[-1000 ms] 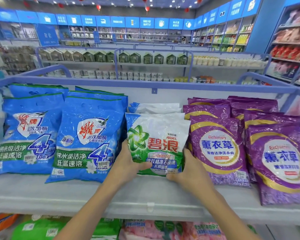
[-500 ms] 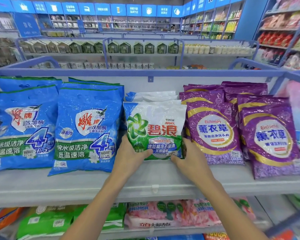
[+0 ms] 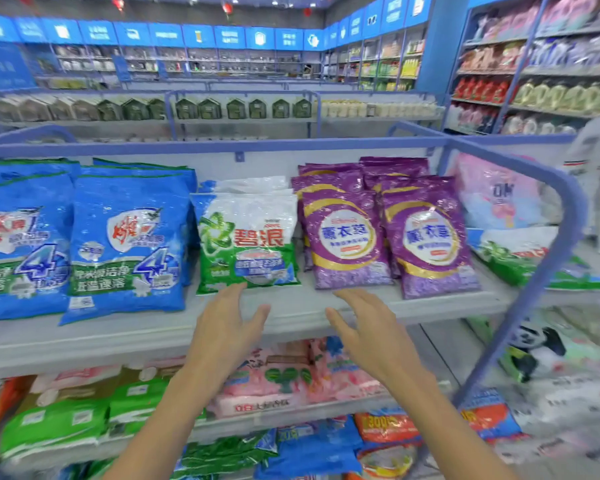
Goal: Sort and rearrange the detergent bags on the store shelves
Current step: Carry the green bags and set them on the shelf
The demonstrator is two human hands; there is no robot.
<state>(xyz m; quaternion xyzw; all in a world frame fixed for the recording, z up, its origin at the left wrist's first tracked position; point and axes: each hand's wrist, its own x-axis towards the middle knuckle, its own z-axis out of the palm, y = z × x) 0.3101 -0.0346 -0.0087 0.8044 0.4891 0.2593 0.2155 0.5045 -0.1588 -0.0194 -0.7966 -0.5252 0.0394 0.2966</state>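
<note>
On the shelf (image 3: 118, 334), the green-and-white detergent bag (image 3: 248, 237) lies just beyond the left hand (image 3: 222, 330); the right hand (image 3: 371, 334) hovers near-right of it. Both hands are spread open, holding nothing.

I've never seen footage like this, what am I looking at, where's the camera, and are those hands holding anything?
There is no machine here: a person wears one camera on the head, looking down at their own bare hands in a shop. The left hand and right hand hover open, holding nothing, in front of a green-and-white detergent bag on the grey shelf. Blue detergent bags lie to its left, purple detergent bags to its right.
</note>
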